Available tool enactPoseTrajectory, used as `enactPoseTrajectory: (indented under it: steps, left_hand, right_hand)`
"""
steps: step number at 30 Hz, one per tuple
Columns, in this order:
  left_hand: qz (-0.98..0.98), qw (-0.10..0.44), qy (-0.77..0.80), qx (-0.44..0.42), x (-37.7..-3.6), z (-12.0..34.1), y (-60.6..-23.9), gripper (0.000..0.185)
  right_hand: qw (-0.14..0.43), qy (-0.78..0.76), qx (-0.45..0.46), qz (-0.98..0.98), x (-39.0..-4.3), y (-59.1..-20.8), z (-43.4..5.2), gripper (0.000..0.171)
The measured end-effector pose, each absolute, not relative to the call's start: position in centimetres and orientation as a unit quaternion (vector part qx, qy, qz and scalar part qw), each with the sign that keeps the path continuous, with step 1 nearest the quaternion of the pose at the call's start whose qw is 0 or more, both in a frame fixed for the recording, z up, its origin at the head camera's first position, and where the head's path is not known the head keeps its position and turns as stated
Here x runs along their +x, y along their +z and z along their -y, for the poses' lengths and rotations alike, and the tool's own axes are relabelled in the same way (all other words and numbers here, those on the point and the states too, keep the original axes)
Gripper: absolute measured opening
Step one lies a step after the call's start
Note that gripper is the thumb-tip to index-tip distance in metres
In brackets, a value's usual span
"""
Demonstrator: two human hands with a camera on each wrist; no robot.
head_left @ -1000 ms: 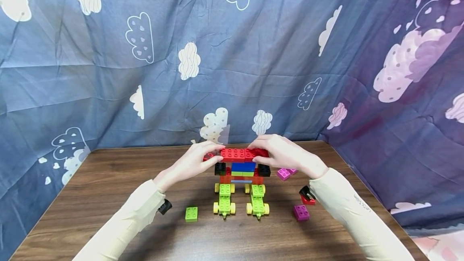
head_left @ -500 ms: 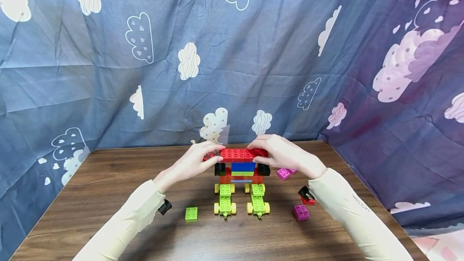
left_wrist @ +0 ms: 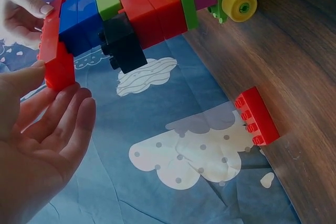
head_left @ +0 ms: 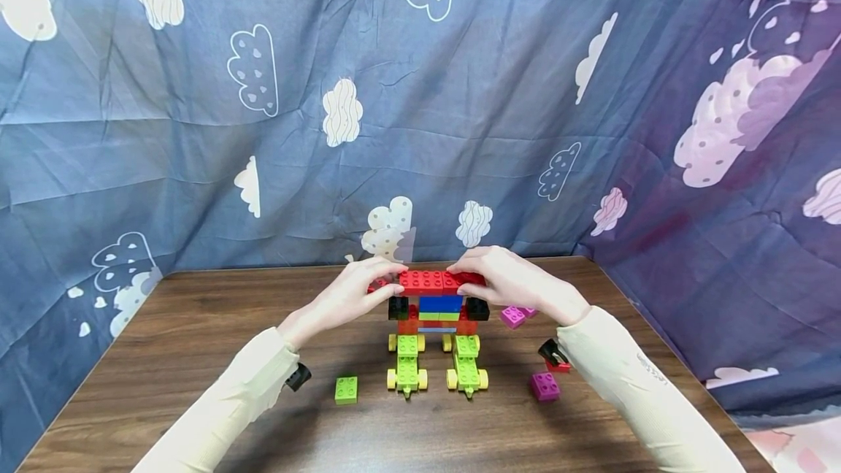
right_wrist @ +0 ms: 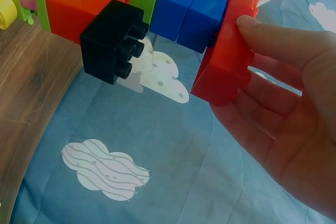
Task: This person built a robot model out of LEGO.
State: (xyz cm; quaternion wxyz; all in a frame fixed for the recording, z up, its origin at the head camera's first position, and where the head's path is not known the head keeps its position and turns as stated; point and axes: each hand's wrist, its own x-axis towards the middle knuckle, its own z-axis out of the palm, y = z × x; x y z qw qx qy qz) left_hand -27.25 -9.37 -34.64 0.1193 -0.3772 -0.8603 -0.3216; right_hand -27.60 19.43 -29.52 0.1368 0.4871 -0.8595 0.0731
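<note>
A built figure of toy bricks stands on the wooden table in the head view. Two red bricks, left (head_left: 421, 282) and right (head_left: 452, 282), lie side by side across its top, over stacked blue bricks (head_left: 441, 304). My left hand (head_left: 351, 292) pinches the left red brick at its outer end, thumb in front and fingers behind. My right hand (head_left: 509, 283) grips the right red brick, covering part of it. Black bricks (head_left: 398, 307) jut out at each side, above an orange-red row. Two lime wheeled bases (head_left: 407, 367) with yellow wheels form the feet.
A loose lime brick (head_left: 346, 390) lies front left. To the right are a purple brick (head_left: 545, 386), pink bricks (head_left: 513, 316) and a red brick (head_left: 558, 366) partly behind the wrist camera. Another red brick (left_wrist: 258, 116) lies at the table's back edge. A cloud-patterned cloth (head_left: 420, 130) hangs behind.
Both hands keep their hold on the top red bricks. The wheeled bases shift very slightly; otherwise the scene stays nearly the same.
</note>
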Motion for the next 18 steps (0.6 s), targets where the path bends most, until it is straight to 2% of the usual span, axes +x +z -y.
enactPoseTrajectory:
  steps: [11,18]
  left_hand:
    - [0.860,0.121,-0.323,-0.376,-27.33,9.40,-34.63,0.035]
    - [0.860,0.115,-0.327,-0.374,-27.43,9.38,-34.73,0.035]
  right_hand:
    - [0.162,0.075,0.476,0.861,-27.25,-29.83,-19.12,0.022]
    - [0.160,0.072,0.472,0.864,-27.20,-29.97,-19.10,0.021]
